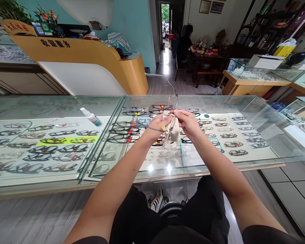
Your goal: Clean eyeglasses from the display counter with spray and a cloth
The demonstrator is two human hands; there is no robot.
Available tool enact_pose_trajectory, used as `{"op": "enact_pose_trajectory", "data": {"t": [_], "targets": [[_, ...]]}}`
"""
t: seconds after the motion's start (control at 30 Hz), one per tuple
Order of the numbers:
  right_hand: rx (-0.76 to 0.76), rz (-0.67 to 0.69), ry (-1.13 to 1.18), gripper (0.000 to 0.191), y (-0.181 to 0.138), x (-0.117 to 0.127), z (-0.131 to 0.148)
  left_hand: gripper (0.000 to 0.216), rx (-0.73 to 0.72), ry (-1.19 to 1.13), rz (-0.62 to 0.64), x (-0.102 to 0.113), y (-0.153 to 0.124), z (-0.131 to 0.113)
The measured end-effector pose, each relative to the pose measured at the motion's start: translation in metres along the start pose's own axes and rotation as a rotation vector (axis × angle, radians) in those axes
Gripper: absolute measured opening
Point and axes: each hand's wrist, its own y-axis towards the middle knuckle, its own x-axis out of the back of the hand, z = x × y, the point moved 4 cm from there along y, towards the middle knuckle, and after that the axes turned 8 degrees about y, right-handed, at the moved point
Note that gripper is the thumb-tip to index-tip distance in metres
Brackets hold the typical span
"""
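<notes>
A pair of dark-framed eyeglasses (154, 128) is held over the glass counter in my left hand (156, 127), one thin temple sticking out to the left. A small yellow tag (163, 128) shows near the lens. My right hand (188, 121) pinches a cream cleaning cloth (174, 130) around the frame, and the cloth hangs down between both hands. Fingers and cloth cover most of the lenses. Just left of my hands, several dark glasses (125, 130) with red tags lie on the counter top. More glasses (162, 107) lie behind my hands.
A white spray bottle (91, 117) is at the left on the glass counter (142, 173). Inside the case are rows of glasses (233, 144). A yellow cashier desk (104, 56) stands beyond, and a person (185, 47) sits at a far table. My legs are under the counter edge.
</notes>
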Motion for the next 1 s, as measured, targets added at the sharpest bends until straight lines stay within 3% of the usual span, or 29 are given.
{"op": "enact_pose_trajectory", "data": {"t": [0.13,0.37,0.53,0.8,1.0], "targets": [[-0.009,-0.04,0.048,0.051,0.001,0.003,0.001,0.067,-0.036,0.019,0.051,-0.003,-0.002,-0.004],[0.067,0.004,-0.043,0.048,0.003,0.002,-0.004,0.063,-0.014,0.029,-0.073,-0.002,0.001,0.0],[0.076,-0.048,-0.101,0.049,0.004,0.01,-0.001,0.062,-0.032,-0.031,-0.014,-0.006,0.0,0.002],[0.154,-0.079,-0.143,0.037,0.007,0.016,0.009,0.058,-0.035,-0.13,-0.135,0.022,0.01,0.002],[0.167,0.022,-0.29,0.024,0.004,0.014,0.008,0.05,-0.113,-0.169,-0.094,0.029,0.004,-0.02]]}}
